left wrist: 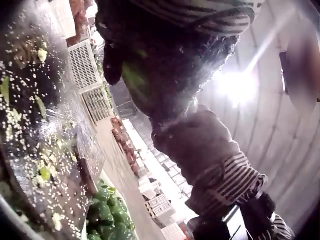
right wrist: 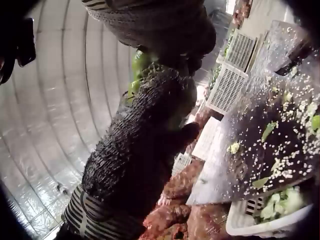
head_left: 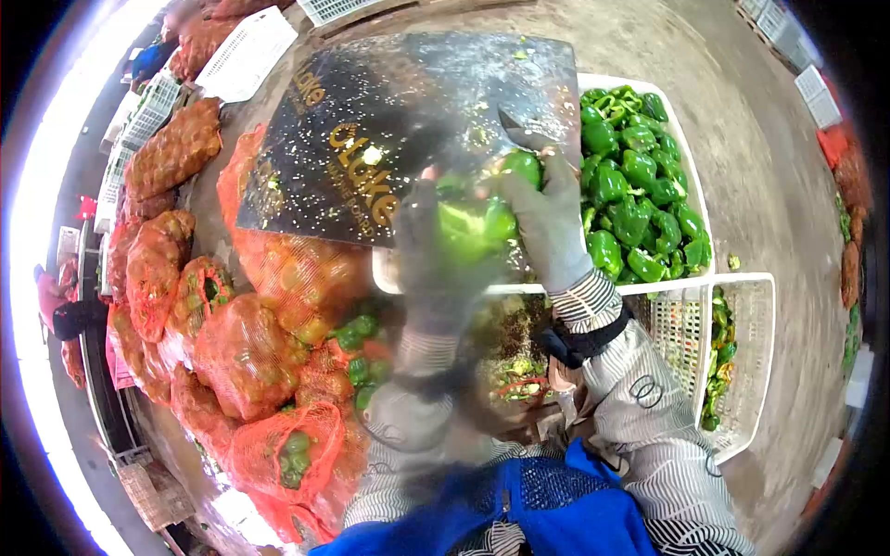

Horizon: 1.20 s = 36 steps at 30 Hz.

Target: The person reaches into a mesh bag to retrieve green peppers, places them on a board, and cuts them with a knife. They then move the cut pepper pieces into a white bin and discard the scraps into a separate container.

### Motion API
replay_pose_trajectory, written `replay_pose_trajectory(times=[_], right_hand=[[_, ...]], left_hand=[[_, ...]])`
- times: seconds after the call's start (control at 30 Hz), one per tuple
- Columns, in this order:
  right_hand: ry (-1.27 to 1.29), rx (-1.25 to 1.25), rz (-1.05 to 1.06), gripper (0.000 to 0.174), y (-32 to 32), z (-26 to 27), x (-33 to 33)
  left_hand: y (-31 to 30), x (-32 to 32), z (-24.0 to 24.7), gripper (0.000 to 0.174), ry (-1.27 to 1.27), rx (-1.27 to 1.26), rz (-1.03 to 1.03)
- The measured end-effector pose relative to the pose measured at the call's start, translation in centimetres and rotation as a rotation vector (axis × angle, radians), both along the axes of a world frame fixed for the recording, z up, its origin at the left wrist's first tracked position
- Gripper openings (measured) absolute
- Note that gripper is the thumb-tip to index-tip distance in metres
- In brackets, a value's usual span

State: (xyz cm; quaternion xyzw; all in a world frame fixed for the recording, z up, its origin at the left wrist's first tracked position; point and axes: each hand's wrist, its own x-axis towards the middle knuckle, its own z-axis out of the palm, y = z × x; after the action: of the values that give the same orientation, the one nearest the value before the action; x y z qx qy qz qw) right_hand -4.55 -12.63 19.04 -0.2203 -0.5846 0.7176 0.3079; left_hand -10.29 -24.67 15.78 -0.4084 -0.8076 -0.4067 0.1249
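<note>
Both hands wear grey gloves and are close together over a black board (head_left: 324,120) with gold lettering. The left hand (head_left: 422,232), blurred, grips a green pepper (head_left: 465,232), whose pale, open-looking side shows. At its right, the right hand (head_left: 549,222) curls round green pepper flesh, with a rounded green piece (head_left: 522,167) by its fingers. In the right wrist view, green pepper (right wrist: 137,70) shows between the right hand (right wrist: 160,30) and the left hand (right wrist: 140,135). A dark, pointed, blade-like object (right wrist: 294,57) lies on the seed-strewn board.
A white crate of green peppers (head_left: 635,185) stands right of the board, and another crate (head_left: 746,371) holds trimmings. Red mesh sacks (head_left: 246,357) fill the left side. An empty-looking white crate (head_left: 246,56) is at the upper left.
</note>
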Motion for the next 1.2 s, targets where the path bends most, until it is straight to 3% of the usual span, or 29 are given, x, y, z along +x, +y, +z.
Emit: replay_pose_trajectory(times=[0.1,0.17,0.2,0.23,0.27,0.3,0.33,0.37,0.43,0.5,0.57,0.63,0.67,0.7,0.77,0.8,0.83,0.87,0.93,1.03,1.07,1.1,1.17,1.2], right_hand=[[0.141,0.008,-0.22,0.043,-1.7,1.0,-1.5],[0.294,-0.042,-0.279,0.044,-2.4,1.7,-2.1],[0.266,0.041,-0.299,0.044,-2.0,2.1,-2.1],[0.243,0.126,-0.32,0.044,-0.9,2.2,-2.2],[0.323,0.041,-0.251,0.041,0.0,1.8,-2.7],[0.036,0.192,-0.258,0.043,2.2,0.0,-3.4],[-0.08,0.334,-0.241,0.043,3.9,-2.7,-4.4],[-0.201,0.475,-0.219,0.044,5.5,-6.2,-5.3],[-0.758,0.817,0.096,0.046,9.3,-14.8,-6.1],[-1.117,0.961,0.308,0.049,8.2,-17.0,-5.5],[-1.122,1.078,0.281,0.048,6.5,-14.3,-4.8],[-0.867,1.0,0.149,0.046,4.4,-9.1,-4.7],[-0.62,0.751,0.19,0.044,3.3,-6.7,-4.5],[-0.373,0.501,0.222,0.042,1.8,-4.2,-4.1],[-0.142,0.606,0.42,0.04,-1.5,1.8,-3.4],[-0.119,0.635,0.499,0.04,-2.7,2.9,-3.3],[-0.097,0.666,0.577,0.042,-3.6,3.7,-3.3],[-0.105,0.671,0.563,0.042,-4.0,4.0,-3.3],[-0.226,0.984,0.613,0.04,-4.7,3.9,-3.0],[-0.251,0.895,0.534,0.037,-6.2,2.6,-1.6],[-0.279,0.822,0.542,0.036,-6.4,2.6,-1.2],[-0.291,0.82,0.53,0.036,-6.5,2.2,-1.1],[-0.324,0.793,0.467,0.037,-6.8,0.4,-0.8],[-0.274,0.9,0.427,0.038,-7.2,0.2,-0.2]], left_hand=[[-0.3,-2.2,-1.8,0.096,-0.017,0.053,0.083],[-1.3,-4.8,-6.0,0.081,-0.535,0.434,0.062],[-2.4,-5.1,-1.7,0.072,-1.008,0.504,0.082],[-3.3,-5.5,-2.5,0.078,-0.851,0.566,0.047],[-3.8,-5.4,-1.4,0.082,-0.925,0.729,-0.039],[-4.1,-5.3,0.3,0.087,-0.991,0.893,-0.141],[-4.3,-5.1,1.3,0.084,-1.108,1.055,-0.328],[-5.0,-5.3,1.4,0.084,-1.099,1.057,-0.323],[-6.4,-5.6,1.7,0.086,-1.463,1.188,-0.85],[-7.0,-6.4,0.6,0.091,-1.42,1.229,-0.944],[-7.1,-6.4,0.4,0.097,-1.378,1.273,-1.045],[-6.9,-5.5,0.8,0.097,-1.41,1.342,-0.918],[-6.6,-6.0,0.3,0.094,-1.527,1.426,-1.165],[-6.6,-6.0,0.0,0.094,-1.533,1.426,-1.175],[-6.7,-5.8,0.0,0.095,-1.41,1.181,-0.867],[-6.1,-5.0,0.8,0.1,-1.221,1.075,-0.545],[-5.8,-5.5,0.4,0.094,-1.242,1.126,-0.749],[-5.8,-5.3,0.0,0.09,-1.185,1.039,-0.662],[-5.7,-4.8,0.2,0.078,-1.058,0.9,-0.574],[-5.4,-3.8,0.6,0.077,-1.029,0.82,-0.44],[-5.2,-3.9,0.2,0.078,-1.229,1.007,-0.596],[-5.3,-4.1,-0.2,0.078,-1.242,1.004,-0.607],[-5.3,-4.3,-0.8,0.077,-1.168,0.702,-0.604],[-5.4,-3.7,0.3,0.089,-1.153,0.657,-0.601]])
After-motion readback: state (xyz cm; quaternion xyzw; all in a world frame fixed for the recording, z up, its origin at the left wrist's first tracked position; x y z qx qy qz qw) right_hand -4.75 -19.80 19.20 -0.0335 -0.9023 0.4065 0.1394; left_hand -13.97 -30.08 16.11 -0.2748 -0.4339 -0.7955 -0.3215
